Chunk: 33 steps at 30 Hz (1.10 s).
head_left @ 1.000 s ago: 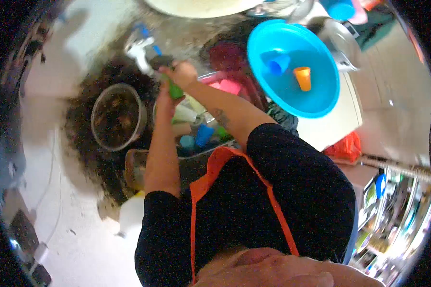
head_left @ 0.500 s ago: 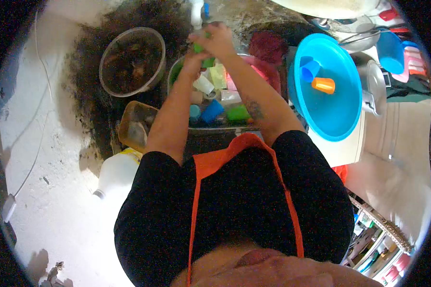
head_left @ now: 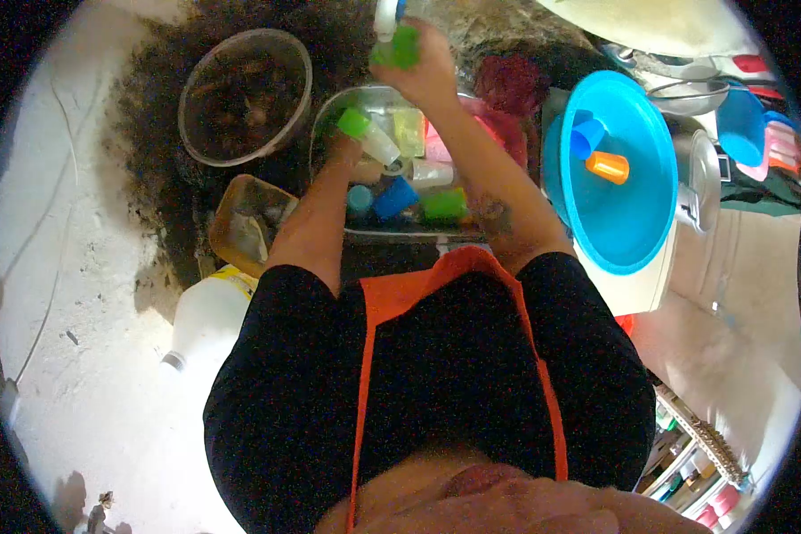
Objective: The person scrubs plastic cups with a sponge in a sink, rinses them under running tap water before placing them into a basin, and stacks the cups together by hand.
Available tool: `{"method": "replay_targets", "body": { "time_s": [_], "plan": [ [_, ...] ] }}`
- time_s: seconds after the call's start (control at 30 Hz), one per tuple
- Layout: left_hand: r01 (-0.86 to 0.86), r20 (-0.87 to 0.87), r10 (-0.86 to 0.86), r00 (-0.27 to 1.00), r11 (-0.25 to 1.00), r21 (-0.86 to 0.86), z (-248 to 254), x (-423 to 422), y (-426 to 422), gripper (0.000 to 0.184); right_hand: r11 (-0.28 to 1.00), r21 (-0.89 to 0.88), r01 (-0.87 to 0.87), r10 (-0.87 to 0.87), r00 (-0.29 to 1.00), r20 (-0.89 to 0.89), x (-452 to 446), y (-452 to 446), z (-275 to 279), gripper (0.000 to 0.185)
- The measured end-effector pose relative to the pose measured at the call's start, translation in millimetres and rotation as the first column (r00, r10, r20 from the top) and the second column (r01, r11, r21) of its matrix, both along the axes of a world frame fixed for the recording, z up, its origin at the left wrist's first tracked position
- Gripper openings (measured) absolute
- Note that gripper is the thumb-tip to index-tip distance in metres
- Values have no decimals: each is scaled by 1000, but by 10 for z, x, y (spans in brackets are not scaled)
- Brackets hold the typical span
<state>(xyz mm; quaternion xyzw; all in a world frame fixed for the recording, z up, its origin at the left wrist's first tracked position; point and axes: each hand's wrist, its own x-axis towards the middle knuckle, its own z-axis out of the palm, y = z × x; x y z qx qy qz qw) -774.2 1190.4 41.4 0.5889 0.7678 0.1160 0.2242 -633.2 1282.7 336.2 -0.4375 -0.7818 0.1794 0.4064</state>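
Note:
My right hand (head_left: 429,69) is closed around a green cup (head_left: 402,46), just below a white tap (head_left: 386,18). My left hand (head_left: 345,149) is low at the left side of a basin (head_left: 392,233), right beside another green item (head_left: 354,123); its fingers are hidden, so its grip cannot be made out. Inside the basin lie a whitish cup (head_left: 381,144), a blue cup (head_left: 395,198), a green cup (head_left: 445,205), a yellowish cup (head_left: 409,132) and pink pieces.
A large turquoise basin (head_left: 632,222) at the right holds a blue cup (head_left: 586,138) and an orange cup (head_left: 608,167). At the left are a round tub (head_left: 295,133), a brownish container (head_left: 231,218) and a white jug (head_left: 206,316). A dark red cloth (head_left: 512,84) lies behind.
My hands have moved apart: the right one rose to the tap with the green cup, and the left one dropped toward the basin. The view has also shifted, bringing the surroundings leftward and rightward.

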Motion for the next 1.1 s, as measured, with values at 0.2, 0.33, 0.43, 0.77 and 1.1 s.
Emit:
{"method": "replay_targets", "body": {
  "time_s": [0.2, 0.33, 0.43, 0.77, 1.1],
  "plan": [
    [26, -53, -34, 998, 989, -145, 482, 82, -40, 55, 997, 45, 58, -60, 996, 63, -56, -57, 46, 72],
    [96, -223, -142, 964, 974, -205, 1073, 208, 91, 54, 977, -211, 20, 22, 980, 197, -26, -70, 132, 71],
    [130, -261, -179, 948, 972, -196, 1127, 191, 184, 55, 997, -14, 76, -73, 986, 152, -20, -79, 140, 73],
    [239, -291, -262, 920, 964, -114, 1073, 68, 86, 39, 996, -27, -85, 89, 967, 240, -1, 34, -204, 58],
    [-136, 722, -336, 605, 850, 509, 1572, 324, 543, 31, -167, -297, -940, -519, 340, -784, 121, -298, -372, 43]
  ]
}}
